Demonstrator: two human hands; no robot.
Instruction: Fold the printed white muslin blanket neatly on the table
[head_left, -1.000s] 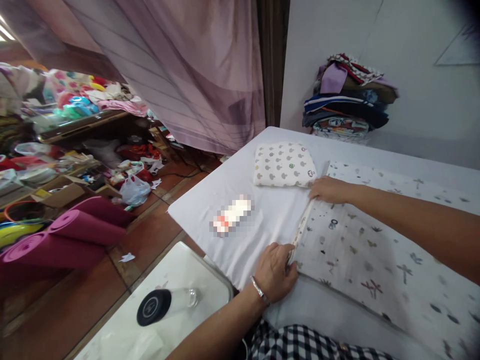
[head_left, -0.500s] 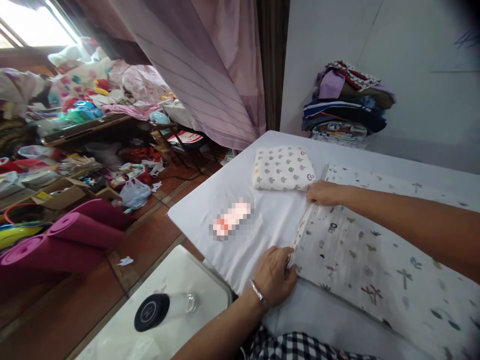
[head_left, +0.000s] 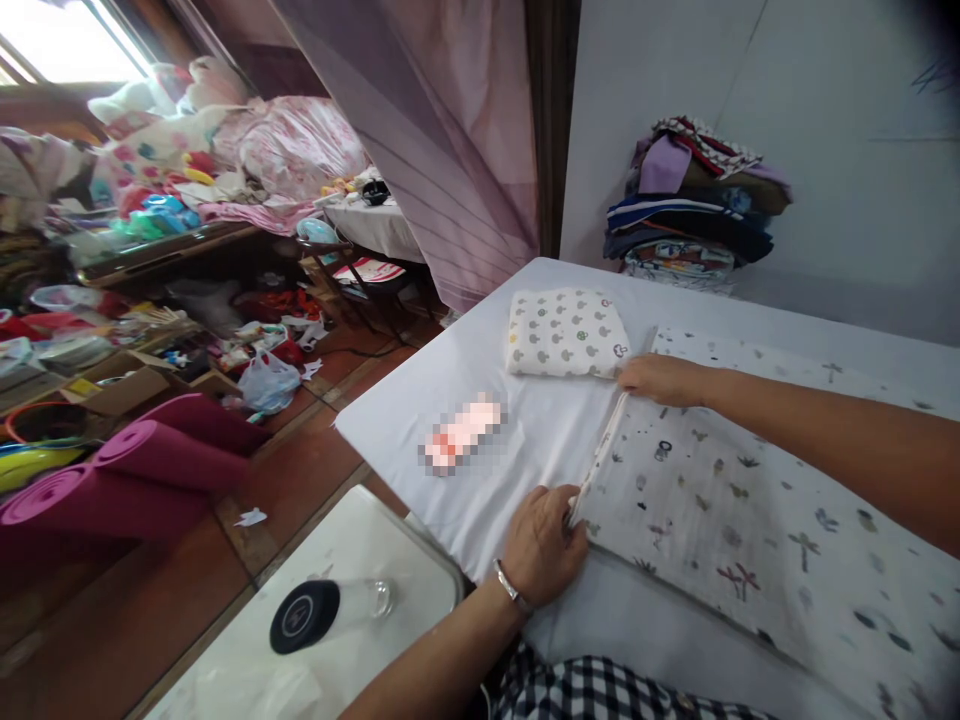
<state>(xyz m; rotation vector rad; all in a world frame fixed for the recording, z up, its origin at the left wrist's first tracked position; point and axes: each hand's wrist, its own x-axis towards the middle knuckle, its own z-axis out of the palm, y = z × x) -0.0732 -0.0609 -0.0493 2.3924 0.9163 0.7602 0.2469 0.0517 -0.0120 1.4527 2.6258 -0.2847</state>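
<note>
Pinching printed cloth (head_left: pixel 697 480) (both hands (head_left: pixel 541 548) (head_left: pixel 660 381)).

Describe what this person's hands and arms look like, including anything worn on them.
The left hand is ungloved, with a shiny, silver-coloured bracelet around its wrist. The right hand is ungloved too, with no jewellery in view. No sleeve shows on either side.

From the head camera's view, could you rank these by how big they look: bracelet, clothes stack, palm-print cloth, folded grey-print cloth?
1. Palm-print cloth, though the frame cuts it off
2. Clothes stack
3. Folded grey-print cloth
4. Bracelet
</note>
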